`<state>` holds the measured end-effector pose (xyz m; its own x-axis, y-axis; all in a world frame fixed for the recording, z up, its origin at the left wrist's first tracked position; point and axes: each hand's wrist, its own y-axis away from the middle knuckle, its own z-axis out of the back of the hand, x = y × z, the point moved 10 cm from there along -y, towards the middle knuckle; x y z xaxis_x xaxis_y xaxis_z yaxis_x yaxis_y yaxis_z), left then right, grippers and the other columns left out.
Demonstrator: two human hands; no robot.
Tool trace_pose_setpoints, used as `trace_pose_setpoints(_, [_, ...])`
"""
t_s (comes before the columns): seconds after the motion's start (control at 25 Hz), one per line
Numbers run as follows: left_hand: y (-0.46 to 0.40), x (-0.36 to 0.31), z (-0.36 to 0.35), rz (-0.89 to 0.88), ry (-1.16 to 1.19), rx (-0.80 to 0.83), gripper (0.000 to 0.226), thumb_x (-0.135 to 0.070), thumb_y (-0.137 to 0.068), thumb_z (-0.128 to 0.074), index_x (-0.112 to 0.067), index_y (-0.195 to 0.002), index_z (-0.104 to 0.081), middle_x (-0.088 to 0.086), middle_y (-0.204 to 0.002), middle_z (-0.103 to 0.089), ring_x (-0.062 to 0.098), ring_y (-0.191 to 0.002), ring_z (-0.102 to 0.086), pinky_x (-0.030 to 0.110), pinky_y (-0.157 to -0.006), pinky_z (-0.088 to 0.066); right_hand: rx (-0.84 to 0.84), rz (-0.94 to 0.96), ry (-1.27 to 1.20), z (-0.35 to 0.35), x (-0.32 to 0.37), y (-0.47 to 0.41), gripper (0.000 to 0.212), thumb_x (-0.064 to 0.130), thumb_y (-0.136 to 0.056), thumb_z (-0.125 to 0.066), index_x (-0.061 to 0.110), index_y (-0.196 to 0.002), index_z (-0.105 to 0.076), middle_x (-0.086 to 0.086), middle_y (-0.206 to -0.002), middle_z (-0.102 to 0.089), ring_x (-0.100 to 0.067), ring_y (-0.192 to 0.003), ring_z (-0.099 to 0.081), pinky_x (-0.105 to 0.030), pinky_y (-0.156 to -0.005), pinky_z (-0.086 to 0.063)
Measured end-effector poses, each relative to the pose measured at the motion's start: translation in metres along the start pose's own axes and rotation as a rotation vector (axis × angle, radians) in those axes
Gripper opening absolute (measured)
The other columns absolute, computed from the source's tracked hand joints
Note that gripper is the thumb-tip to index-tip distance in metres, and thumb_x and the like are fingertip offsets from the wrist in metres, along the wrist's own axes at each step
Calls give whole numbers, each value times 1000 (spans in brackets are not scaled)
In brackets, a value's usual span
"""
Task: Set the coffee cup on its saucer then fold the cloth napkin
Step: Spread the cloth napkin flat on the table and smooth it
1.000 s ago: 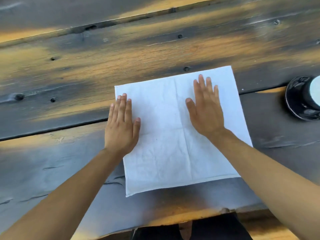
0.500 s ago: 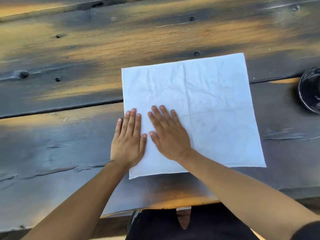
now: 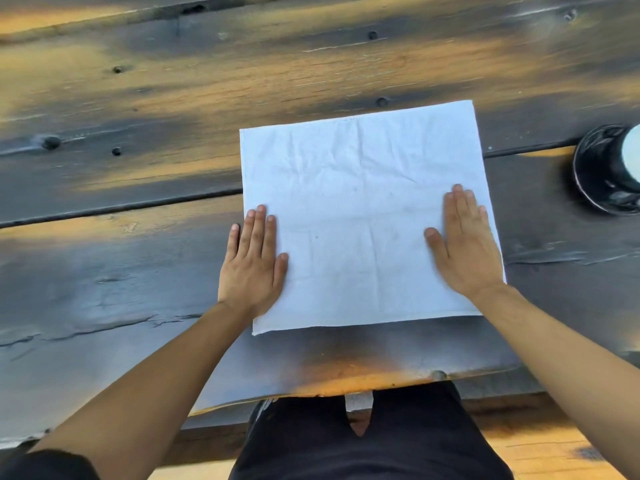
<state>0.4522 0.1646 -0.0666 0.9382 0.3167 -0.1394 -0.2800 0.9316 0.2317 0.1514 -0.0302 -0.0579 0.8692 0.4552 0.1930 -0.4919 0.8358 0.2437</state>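
Both hands have swept apart: left hand [image 3: 254, 268] and right hand [image 3: 462, 244] press flat, grip released, on the napkin [image 3: 360, 202] spread on the worktop [image 3: 138, 289]. Smoothing outward should help the fold.

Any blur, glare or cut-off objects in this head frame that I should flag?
Head view: warm orange light falls in patches across the dark table; the white napkin is evenly lit, creases legible. The right hand shows slight motion blur at its edges, the left hand is sharper. The glossy black saucer carries specular reflections, and the cup on it is cropped by the right border.
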Motion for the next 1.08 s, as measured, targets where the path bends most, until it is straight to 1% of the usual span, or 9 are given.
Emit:
trace_pose_setpoints(0.08, [3, 0, 5, -16, 98, -21, 69, -43, -106, -20, -4, -162, -6, 13, -172, 3, 25, -159, 8, 48, -129, 0, -32, 33, -54, 1, 41, 8, 73, 44, -102, -26, -2, -158, -21, -19, -168, -14, -36, -157, -11, -54, -126, -12])
trace_pose_setpoints(0.2, [17, -9, 10, -80, 151, -90, 64, -35, -106, -30, -1, -160, -20, 16, -170, -10, 29, -159, -4, 51, -129, -7, -52, 238, -121, -17, 150, 29, 65, 37, -103, -34, 1, -157, -27, -16, -168, -19, -34, -156, -13, -53, -127, -11])
trace_pose_setpoints(0.32, [29, -12, -2, -35, 34, -60, 65, -39, -107, -19, 0, -160, -18, 14, -171, -10, 28, -159, -6, 52, -128, -12, 4, 346, -96, -45, 234, 36, 62, 39, -104, -34, 10, -159, -28, -10, -169, -17, -32, -158, -8, -54, -125, -12])
trace_pose_setpoints(0.4, [28, -9, -8, -4, -13, -35, 68, -42, -107, -11, -1, -161, -13, 13, -171, -7, 27, -159, -3, 50, -128, -11, 25, 370, -13, -57, 247, 32, 60, 42, -106, -28, 16, -160, -27, -8, -170, -15, -33, -158, -5, -55, -124, -12])
trace_pose_setpoints(0.56, [28, -7, -13, -4, -39, -44, 71, -45, -106, -17, -4, -162, -5, 12, -172, -1, 25, -160, 2, 49, -129, -8, -29, 385, 94, -50, 183, 28, 59, 48, -105, -28, 27, -160, -26, -5, -170, -17, -30, -158, -11, -55, -125, -12])
trace_pose_setpoints(0.68, [27, -8, -14, -3, -38, -37, 72, -47, -105, -16, -5, -162, -2, 10, -172, 1, 24, -160, 3, 48, -129, -6, -74, 266, 151, -32, 86, 22, 66, 53, -104, -25, 20, -161, -21, -6, -171, -13, -29, -158, -10, -55, -125, -14])
trace_pose_setpoints(0.8, [27, -8, -14, 6, -32, -19, 72, -48, -105, -15, -6, -162, -1, 9, -172, 3, 24, -160, 3, 48, -129, -5, -46, 135, 157, -18, 3, 20, 73, 57, -103, -19, 13, -162, -15, -7, -171, -8, -29, -158, -6, -54, -126, -13])
trace_pose_setpoints(0.92, [27, -8, -14, 17, -35, 19, 72, -47, -105, -16, -6, -162, -2, 10, -172, 4, 23, -159, 6, 48, -129, -4, -15, 70, 145, -15, -22, 21, 77, 58, -102, -19, 10, -162, -10, -5, -172, -4, -26, -158, -1, -50, -127, -11])
trace_pose_setpoints(1.08, [26, -14, -5, 65, 16, 101, 72, -46, -104, -19, -6, -162, -5, 9, -172, 6, 23, -159, 10, 49, -129, -2, 24, 76, 19, -6, -16, 22, 75, 53, -102, -24, 9, -161, -15, -6, -172, -4, -25, -158, 0, -49, -128, -6])
